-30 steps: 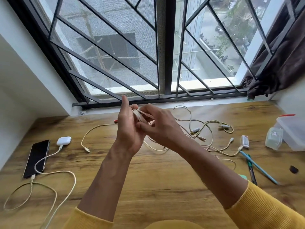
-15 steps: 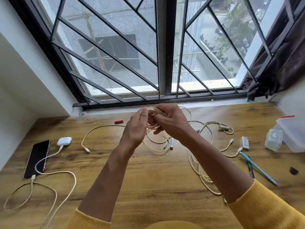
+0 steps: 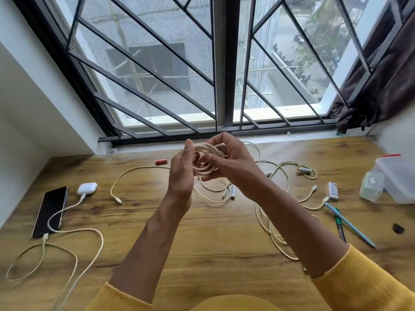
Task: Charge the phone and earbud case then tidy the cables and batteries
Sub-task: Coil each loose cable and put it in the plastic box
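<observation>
Both hands — left, right — grip the coiled cable above the table

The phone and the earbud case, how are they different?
The phone is black, flat and long; the earbud case is white, small and rounded. The phone's cable plugs into its near end, while the earbud case's cable plugs into the side facing the person. The phone lies nearer the wall than the earbud case. Both rest on the wooden table, each with a cream cable attached.

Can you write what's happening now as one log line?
step: coiling cable | left hand: holds coil | right hand: holds coil | phone, case: plugged in
</observation>
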The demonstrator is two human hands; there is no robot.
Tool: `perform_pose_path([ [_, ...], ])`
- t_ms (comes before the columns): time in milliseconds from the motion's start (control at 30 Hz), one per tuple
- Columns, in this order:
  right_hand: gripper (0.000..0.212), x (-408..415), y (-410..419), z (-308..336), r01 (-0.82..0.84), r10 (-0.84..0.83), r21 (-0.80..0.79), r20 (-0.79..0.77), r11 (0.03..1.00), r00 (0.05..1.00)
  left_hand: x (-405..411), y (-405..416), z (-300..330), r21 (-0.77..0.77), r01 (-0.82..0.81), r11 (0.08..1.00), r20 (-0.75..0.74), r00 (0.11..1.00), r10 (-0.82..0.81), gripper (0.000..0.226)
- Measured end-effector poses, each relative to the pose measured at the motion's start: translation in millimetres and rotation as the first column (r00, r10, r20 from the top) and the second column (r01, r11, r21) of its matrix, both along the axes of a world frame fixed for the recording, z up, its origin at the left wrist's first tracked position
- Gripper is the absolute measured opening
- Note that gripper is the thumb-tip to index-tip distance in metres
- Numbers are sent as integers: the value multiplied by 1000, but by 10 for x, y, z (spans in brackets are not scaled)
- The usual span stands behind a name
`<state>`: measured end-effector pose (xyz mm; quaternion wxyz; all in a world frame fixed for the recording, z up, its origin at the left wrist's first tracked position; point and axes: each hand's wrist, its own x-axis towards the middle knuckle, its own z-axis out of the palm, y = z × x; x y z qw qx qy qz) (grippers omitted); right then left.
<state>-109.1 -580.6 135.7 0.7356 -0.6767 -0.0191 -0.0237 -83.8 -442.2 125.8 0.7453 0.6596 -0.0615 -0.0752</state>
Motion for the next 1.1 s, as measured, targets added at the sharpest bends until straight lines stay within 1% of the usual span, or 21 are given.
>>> perform_pose_path([
  [67,25,4,-21,-4,44,-44,-46,4,998,999,-17,-21,23,-84,5,996,-57,998,-10,50],
  [133,30,8,-45,7,53,-52,-46,14,998,999,-10,-29,34,-126,2,992,-82,997,-12,46],
  [233,41,15,-68,35,28,-29,74,10,997,1000,7,-33,34,-114,-6,993,-50,999,1,49],
  [300,45,20,-69,48,5,-7,147,12,989,1000,12,-37,39,-127,-12,992,-36,999,7,47],
  [400,42,21,-33,44,-5,-2,196,36,981,999,44,-11,38,-142,-2,990,-30,1000,-3,44],
  [533,38,19,4,13,61,-71,267,29,962,997,33,35,-26,-104,35,994,-52,998,-41,46],
  [600,38,20,16,-9,79,-89,320,17,944,996,16,24,-57,-114,16,993,-72,997,-25,45],
  [700,31,17,72,-58,70,-87,358,31,931,996,13,-26,-68,-168,-55,984,-111,993,36,42],
  [767,29,10,116,-90,52,-75,355,50,934,996,29,-49,-68,-196,-83,977,-130,990,58,40],
  [800,33,4,132,-97,34,-59,353,61,935,996,40,-55,-63,-205,-99,974,-139,988,72,40],
  [933,59,-8,162,-107,-31,1,294,102,955,995,98,-57,-29,-231,-166,959,-155,979,132,39],
  [1033,73,8,199,-84,71,-77,221,19,973,997,111,-80,-9,-237,-188,953,-159,975,153,35],
  [1067,74,10,207,-77,118,-118,169,-12,978,993,109,-80,-6,-247,-198,949,-170,973,159,33],
  [1100,71,17,211,-86,151,-148,106,-34,983,988,106,-76,0,-253,-210,944,-178,970,168,32],
])
